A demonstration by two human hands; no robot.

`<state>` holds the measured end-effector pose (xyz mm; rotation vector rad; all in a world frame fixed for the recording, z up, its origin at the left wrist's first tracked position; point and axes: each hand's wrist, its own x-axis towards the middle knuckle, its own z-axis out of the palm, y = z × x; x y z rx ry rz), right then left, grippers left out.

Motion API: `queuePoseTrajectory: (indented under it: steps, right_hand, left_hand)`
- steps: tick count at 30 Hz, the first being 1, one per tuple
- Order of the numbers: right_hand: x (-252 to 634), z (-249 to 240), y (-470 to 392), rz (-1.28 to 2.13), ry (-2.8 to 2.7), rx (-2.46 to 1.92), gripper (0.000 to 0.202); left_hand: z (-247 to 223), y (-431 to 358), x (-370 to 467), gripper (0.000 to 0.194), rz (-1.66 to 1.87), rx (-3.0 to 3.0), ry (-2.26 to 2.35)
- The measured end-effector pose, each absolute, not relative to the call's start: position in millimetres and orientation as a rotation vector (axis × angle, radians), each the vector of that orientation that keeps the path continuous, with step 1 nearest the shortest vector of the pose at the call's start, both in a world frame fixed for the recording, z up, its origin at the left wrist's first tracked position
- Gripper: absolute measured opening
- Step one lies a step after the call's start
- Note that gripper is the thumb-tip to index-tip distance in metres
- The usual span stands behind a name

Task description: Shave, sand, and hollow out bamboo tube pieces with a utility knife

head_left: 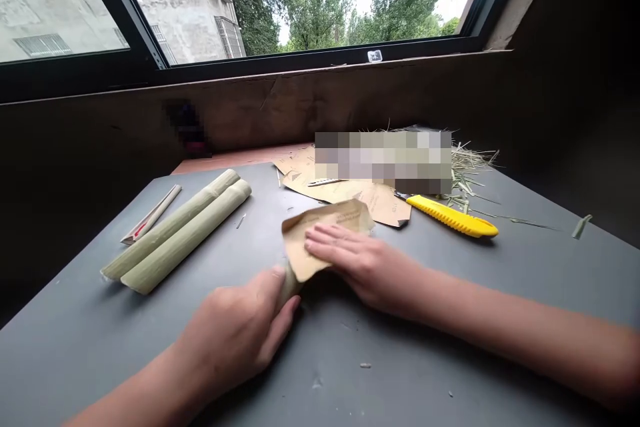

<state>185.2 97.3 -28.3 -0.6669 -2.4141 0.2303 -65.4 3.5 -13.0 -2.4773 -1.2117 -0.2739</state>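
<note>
My left hand (250, 320) is closed around the near end of a bamboo piece (289, 287), thumb on top. A sheet of sandpaper (305, 250), printed backing outward, lies bent over the rest of that piece and hides it. My right hand (357, 257) presses the sheet down onto the bamboo, its fingers together and curved over it. Where the thumb of this hand is cannot be seen. To the left, two pale green bamboo pieces (187, 233) rest side by side on the grey table (400, 373).
A yellow utility knife (453, 215) lies at the right. Behind are more sandpaper sheets (383, 203) and a heap of thin bamboo shavings (473, 163), partly blurred out. A narrow split stick with a red mark (153, 215) lies far left. A window (320, 57) is beyond.
</note>
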Motion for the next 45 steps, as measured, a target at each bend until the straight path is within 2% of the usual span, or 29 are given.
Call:
queuePoseTrajectory:
  steps: [4, 9, 12, 15, 19, 22, 26, 29, 33, 40, 45]
  right_hand:
    - [188, -24, 106, 0.214, -2.385, -0.657, 0.050]
    - [188, -30, 107, 0.193, -2.480, -0.497, 0.045]
    - [186, -34, 108, 0.153, -2.396, -0.612, 0.044]
    - [189, -34, 113, 0.166, -2.484, -0.461, 0.041]
    - [195, -29, 117, 0.113, -2.386, -0.672, 0.042]
    - [196, -26, 113, 0.149, -2.484, -0.520, 0.044]
    - [190, -25, 107, 0.149, -2.411, -0.579, 0.041]
    - [187, -22, 110, 0.244, -2.483, -0.447, 0.039]
    - [198, -13, 133, 0.315, -2.268, -0.819, 0.026]
    - [216, -4, 154, 0.378, -2.033, -1.084, 0.032]
    - [209, -13, 148, 0.552, -2.137, -1.014, 0.027]
  left_hand:
    - [-16, 5, -70, 0.022, -0.361, -2.552, -1.343]
    - [-16, 5, -72, 0.022, -0.396, -2.689, -1.501]
    - [-17, 6, -74, 0.025, -0.360, -2.753, -1.654]
    - [-19, 5, -75, 0.025, -0.373, -2.738, -1.600]
    - [-15, 1, -73, 0.021, -0.377, -2.688, -1.479]
    - [-11, -3, -71, 0.018, -0.368, -2.697, -1.371]
    - [-11, -3, -72, 0.019, -0.352, -2.681, -1.407]
    - [-10, 2, -78, 0.025, -0.341, -2.706, -1.357]
    - [-4, 11, -89, 0.036, -0.247, -2.565, -1.501]
    - [-2, 3, -76, 0.051, -0.264, -2.374, -1.142]
    - [-9, -1, -70, 0.030, -0.260, -2.487, -0.980]
